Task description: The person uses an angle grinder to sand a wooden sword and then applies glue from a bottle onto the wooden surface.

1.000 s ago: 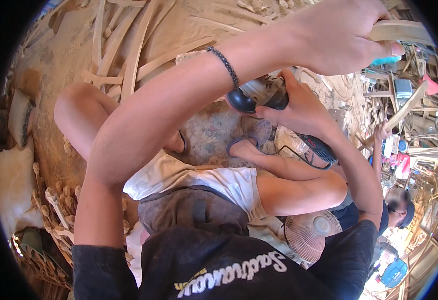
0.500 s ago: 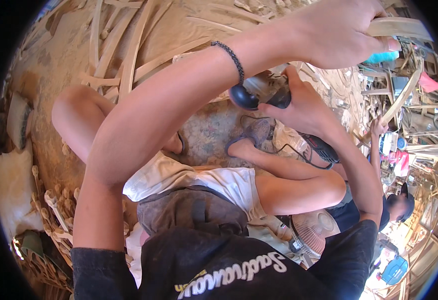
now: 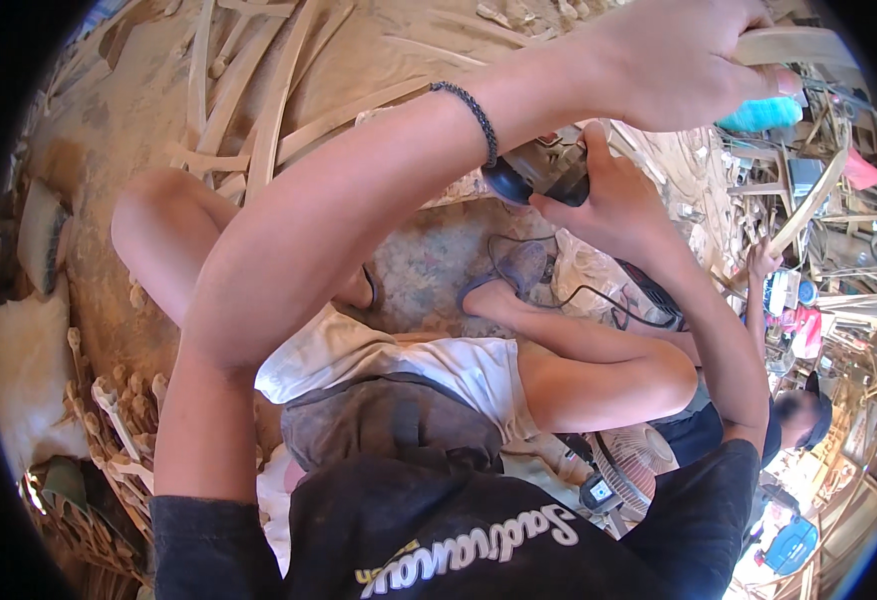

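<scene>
My left arm, with a dark braided bracelet (image 3: 466, 115) on its wrist, reaches across to the upper right. There my left hand (image 3: 683, 65) is closed around the end of a pale curved wooden piece (image 3: 796, 46). Below that forearm, my right hand (image 3: 623, 200) grips a power tool (image 3: 548, 170) with a rounded black end and a greyish body. The forearm partly covers the tool, and its exact kind and working face cannot be made out. A dark cord (image 3: 598, 292) lies on the ground below my right hand.
Long curved wooden pieces (image 3: 268, 100) lie on the dusty floor at the upper left. Carved sticks (image 3: 108, 420) are heaped at the lower left. A fan (image 3: 630, 465) stands beside my right side. Another person's hand (image 3: 761, 260) holds a wooden strip (image 3: 808, 205) at the right.
The power tool and my right hand have shifted slightly right, showing more of the tool's body. My left hand keeps its grip on the wooden piece. The fan head has turned.
</scene>
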### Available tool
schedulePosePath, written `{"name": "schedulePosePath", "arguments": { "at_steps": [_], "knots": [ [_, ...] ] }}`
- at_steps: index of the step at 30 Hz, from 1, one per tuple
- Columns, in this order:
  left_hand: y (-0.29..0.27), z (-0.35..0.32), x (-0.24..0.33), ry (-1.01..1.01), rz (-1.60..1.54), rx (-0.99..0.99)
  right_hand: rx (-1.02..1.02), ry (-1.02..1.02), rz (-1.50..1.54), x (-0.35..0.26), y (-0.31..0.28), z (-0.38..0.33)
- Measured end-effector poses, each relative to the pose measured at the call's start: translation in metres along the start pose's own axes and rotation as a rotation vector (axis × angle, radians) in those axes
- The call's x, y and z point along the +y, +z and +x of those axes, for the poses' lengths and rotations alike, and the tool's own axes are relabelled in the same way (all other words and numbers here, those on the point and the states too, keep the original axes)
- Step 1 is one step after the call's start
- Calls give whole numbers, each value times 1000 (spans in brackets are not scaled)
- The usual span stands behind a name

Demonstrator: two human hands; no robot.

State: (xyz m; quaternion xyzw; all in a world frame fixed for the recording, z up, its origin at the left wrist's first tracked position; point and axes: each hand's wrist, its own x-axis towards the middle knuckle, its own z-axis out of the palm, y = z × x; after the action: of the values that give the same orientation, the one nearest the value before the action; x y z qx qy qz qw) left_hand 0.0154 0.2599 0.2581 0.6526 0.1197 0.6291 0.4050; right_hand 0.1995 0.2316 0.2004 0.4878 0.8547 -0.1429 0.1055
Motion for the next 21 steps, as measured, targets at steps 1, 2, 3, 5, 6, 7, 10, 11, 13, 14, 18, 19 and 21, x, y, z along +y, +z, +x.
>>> {"name": "schedulePosePath", "arguments": {
  "at_steps": [1, 2, 3, 5, 6, 7, 10, 11, 13, 14, 18, 19, 21],
  "knots": [
    [-6, -1, 3, 20, -17, -11, 79, -55, -100, 0, 2, -1],
    [-9, 0, 5, 24, -27, -19, 71, -33, -108, 0, -1, -2],
    [-13, 0, 5, 25, -35, -26, 60, -15, -112, -3, -4, -3],
    [-16, 2, 4, -6, -6, -10, 16, 2, -58, -3, -6, -3],
    [-15, 5, 1, -20, 20, 10, -17, 6, -3, -1, -7, -4],
    [-10, 10, -3, -35, 77, 53, -49, 10, 52, 1, -7, -5],
    [-6, 9, -16, 117, 188, 146, -51, -7, 56, 1, 2, 0],
    [-6, 8, -21, 150, 197, 156, -59, 3, 76, -1, 1, 1],
    [-3, 9, -22, 168, 193, 163, -73, 26, 113, -1, -2, 4],
    [-3, 9, -23, 150, 158, 151, -70, 20, 91, 0, -2, 5],
    [-9, 13, -20, 95, 3, 81, 48, -20, -48, 11, 3, 7],
    [-11, 16, -20, 91, -4, 66, 100, -32, -97, 15, 4, 7],
    [-17, 16, -19, 85, 13, 57, 110, 19, -74, 19, -1, 4]
  ]
}}
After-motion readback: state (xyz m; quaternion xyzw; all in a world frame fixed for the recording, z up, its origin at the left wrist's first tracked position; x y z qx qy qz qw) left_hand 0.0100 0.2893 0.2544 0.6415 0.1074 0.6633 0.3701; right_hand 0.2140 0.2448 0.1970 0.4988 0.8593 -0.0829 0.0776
